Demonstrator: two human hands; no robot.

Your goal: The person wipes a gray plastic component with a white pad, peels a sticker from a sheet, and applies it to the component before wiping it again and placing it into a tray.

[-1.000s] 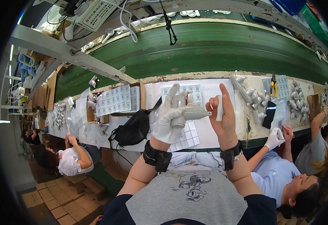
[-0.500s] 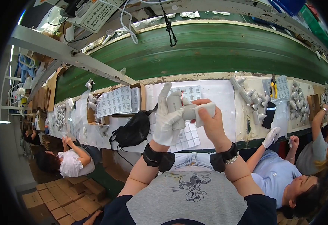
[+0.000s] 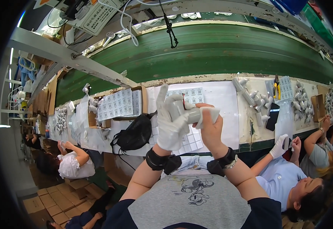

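My left hand (image 3: 171, 124), in a white glove, grips a light grey T-shaped plastic piece (image 3: 192, 114), with the index finger stretched away from it. Part of the piece is hidden by the gloved fingers. My bare right hand (image 3: 213, 131) is closed around a folded white cloth (image 3: 208, 115), which it presses against the right end of the piece. Beneath both hands lie a sheet of printed labels (image 3: 194, 93) and a white sheet marked in squares (image 3: 192, 140).
On the left are a black bag (image 3: 134, 133) and a cardboard box (image 3: 144, 97) with label sheets (image 3: 115, 104). To the right lie grey plastic parts (image 3: 256, 100), yellow-handled pliers (image 3: 276, 89) and a phone (image 3: 272, 116). A green conveyor belt (image 3: 212, 45) runs behind. Co-workers sit at both sides.
Both hands have shifted slightly left with the grey piece and turned it a little. The cloth covers its right end differently. Beside me, a co-worker's gloved hand has moved slightly.
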